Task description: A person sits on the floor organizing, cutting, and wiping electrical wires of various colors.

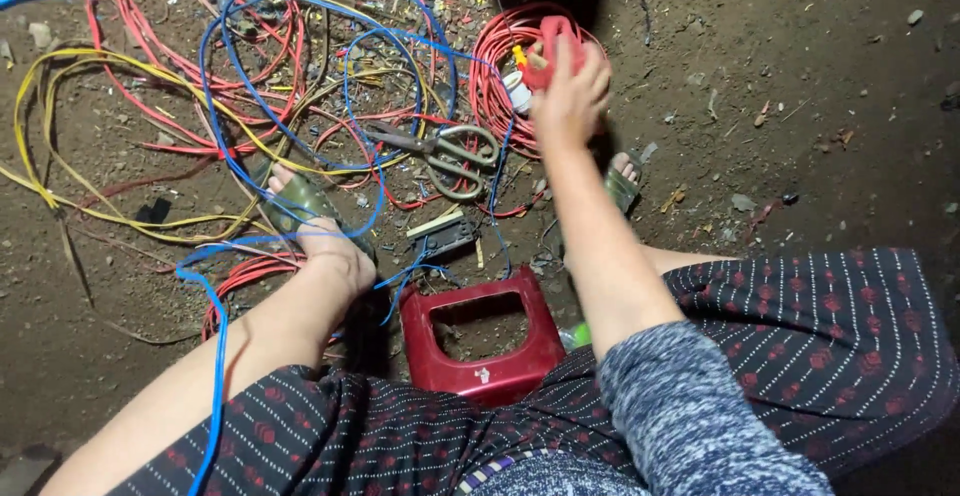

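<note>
One hand shows in the head view: the right hand (570, 91), reached far out over the dirt floor (800, 76), its grip closed around a red-handled tool (552, 48) that has a yellow part and a white piece beside it at the fingers; what kind of tool it is I cannot tell. It hovers over a coil of red wire (495, 76) lying at the far middle of the scene. The left hand is out of view, so its grip cannot be told. Just left of the right hand lies one pair of scissors (445, 156) with grey loop handles, resting on the tangle of loose wires. That tangle fills the far left: red wires (150, 56) in many loops, a blue wire (225, 106) looping wide and running near along the person's left leg, and yellow wire (40, 136) curving at the left edge. Two feet show, each in a greenish sandal: the left foot (305, 206) among the wires and the right foot (622, 174) just behind the forearm. Near the middle, between the knees, stands one dark red plastic stool (480, 356) with a rectangular opening in its top. A small dark flat part (442, 236) lies just beyond the stool.
</note>
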